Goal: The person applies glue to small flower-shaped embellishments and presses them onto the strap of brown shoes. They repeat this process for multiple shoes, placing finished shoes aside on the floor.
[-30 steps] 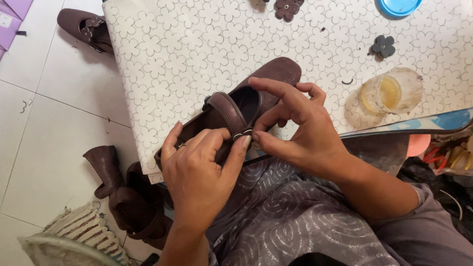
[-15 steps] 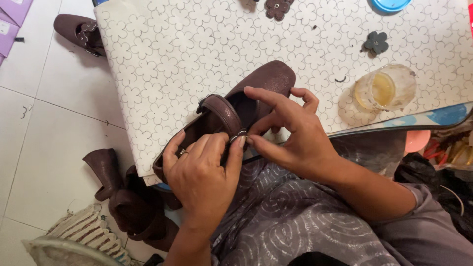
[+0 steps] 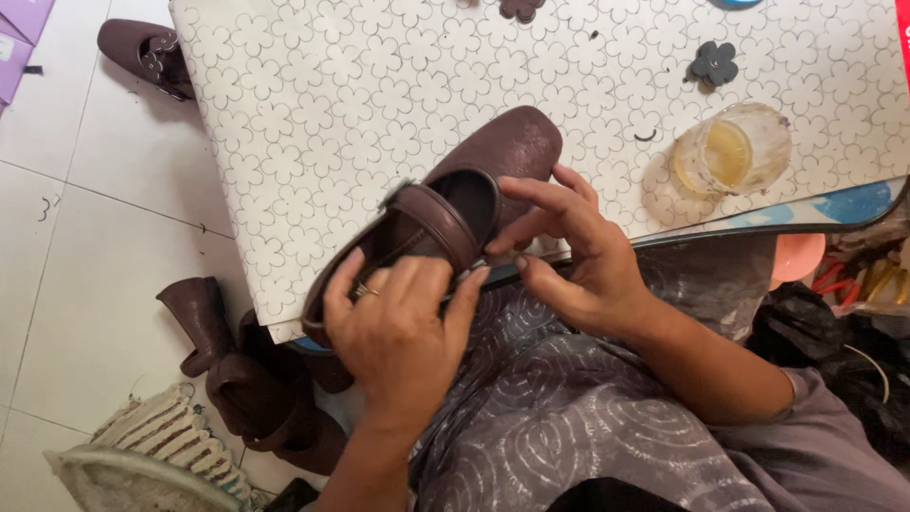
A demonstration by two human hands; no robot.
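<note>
In the middle of the frame, at the near edge of the white patterned board [image 3: 313, 142], a dark brown shoe [image 3: 493, 156] lies with its toe toward the upper right and its heel over the lap of the person. The left hand [image 3: 393, 332] covers the heel part and grips it, fingers curled over the rim, a ring on one finger. The right hand [image 3: 578, 256] is at the side of the shoe: the thumb and the forefinger come together in a narrow pinch at the end of the strap [image 3: 436, 213], where I think a small buckle sits, but it is too small to tell for sure.

To do this well, in my judgement, the left hand should keep the shoe pressed steady against the board, so the strap end does not slide away. The pinch must be close to the very end of the strap, and the pull gentle, because the strap looks soft and can crease.

In the upper right of the frame stand a small clear cup of yellowish liquid [image 3: 730, 152] and a dark flower piece [image 3: 714, 63]; they are well apart from the hands. In the lower left, on the tiled floor [image 3: 85, 246], lie more brown shoes [image 3: 237, 379], and another shoe [image 3: 142, 52] is in the upper left.
</note>
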